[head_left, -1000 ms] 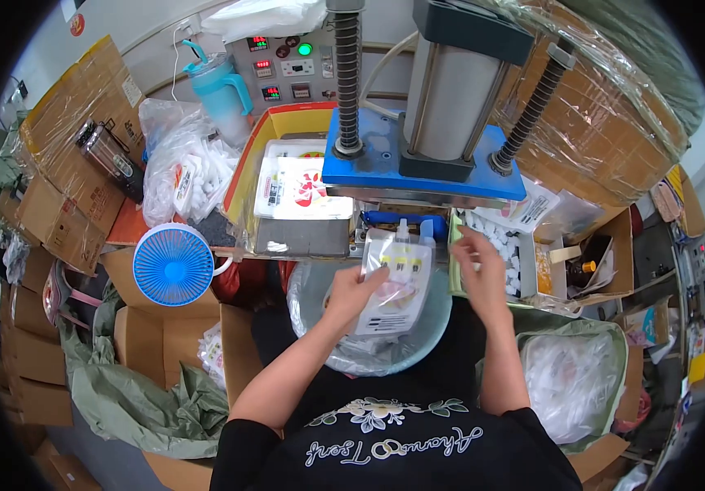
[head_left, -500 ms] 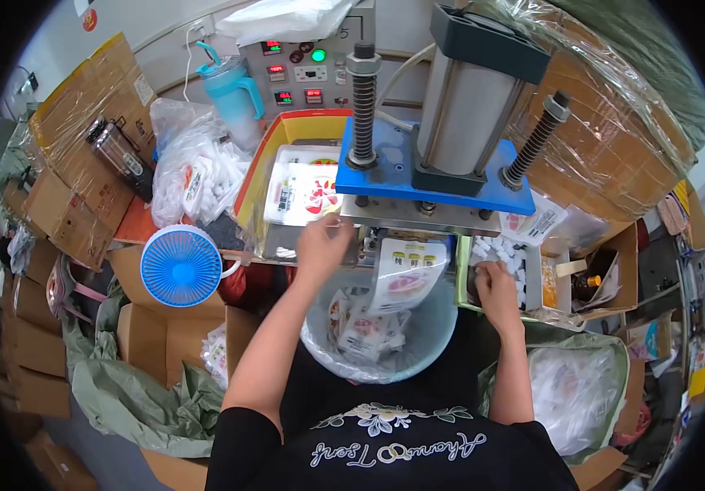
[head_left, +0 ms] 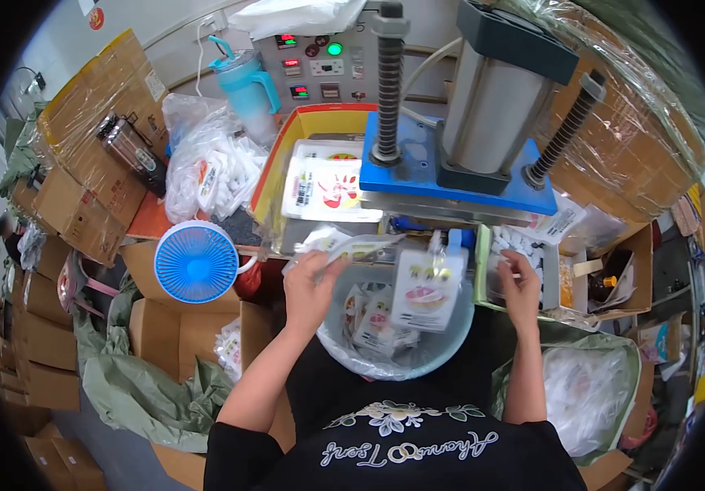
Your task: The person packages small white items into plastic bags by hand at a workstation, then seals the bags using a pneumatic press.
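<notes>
A printed plastic pouch (head_left: 369, 247) is pinched in my left hand (head_left: 310, 290), stretched out to the right in front of the press (head_left: 460, 176). Another printed pouch (head_left: 427, 295) hangs tilted over the light-blue bin (head_left: 460, 334), apart from both hands. More pouches (head_left: 378, 323) lie inside the bin, on its clear liner. My right hand (head_left: 522, 290) is at the green-edged box of small white plastic pieces (head_left: 509, 239), thumb and fingers drawn together. What they hold, I cannot tell. Left of the press, a stack of flat printed pouches (head_left: 328, 184) lies in the yellow-lined box.
A blue fan (head_left: 197, 262) stands on the left, above an open carton (head_left: 152, 344). Behind it are a bag of white items (head_left: 217, 176) and a blue jug (head_left: 246, 94). A control panel (head_left: 324, 69) with lit displays is at the back. A lined box of clear bags (head_left: 585, 393) sits at right.
My left hand now holds a pouch out from the stack side. The pouch at the press has come away and down over the bin. My right hand has lifted slightly among the white pieces.
</notes>
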Action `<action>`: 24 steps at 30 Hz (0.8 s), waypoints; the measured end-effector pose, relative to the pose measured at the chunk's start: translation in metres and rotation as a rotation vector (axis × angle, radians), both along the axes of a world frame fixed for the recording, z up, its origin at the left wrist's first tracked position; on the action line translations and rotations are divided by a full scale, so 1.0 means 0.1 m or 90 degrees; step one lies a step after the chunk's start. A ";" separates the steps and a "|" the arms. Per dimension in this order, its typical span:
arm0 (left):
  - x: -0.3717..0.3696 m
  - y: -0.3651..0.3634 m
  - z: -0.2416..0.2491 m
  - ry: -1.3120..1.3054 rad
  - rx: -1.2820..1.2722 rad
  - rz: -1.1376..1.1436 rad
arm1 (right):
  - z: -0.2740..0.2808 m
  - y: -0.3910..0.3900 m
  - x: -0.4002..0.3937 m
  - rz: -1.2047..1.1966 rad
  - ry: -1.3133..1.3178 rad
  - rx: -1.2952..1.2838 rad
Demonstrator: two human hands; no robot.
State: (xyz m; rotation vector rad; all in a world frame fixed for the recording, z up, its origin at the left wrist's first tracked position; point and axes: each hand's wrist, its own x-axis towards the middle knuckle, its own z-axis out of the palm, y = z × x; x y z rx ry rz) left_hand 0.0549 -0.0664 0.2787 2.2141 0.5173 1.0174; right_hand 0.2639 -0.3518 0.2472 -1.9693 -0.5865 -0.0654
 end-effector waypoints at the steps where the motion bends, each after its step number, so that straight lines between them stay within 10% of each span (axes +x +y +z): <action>1: -0.02 -0.13 0.05 0.001 -0.177 -0.054 | 0.12 0.06 -0.08 0.009 0.021 -0.006; 13: 0.05 -0.69 -0.56 0.098 -0.598 -0.154 | 0.47 0.67 -0.65 0.221 0.025 0.052; 24: -0.02 -0.60 -0.77 0.168 -0.455 -0.245 | 0.33 0.62 -0.61 0.342 -0.091 -0.155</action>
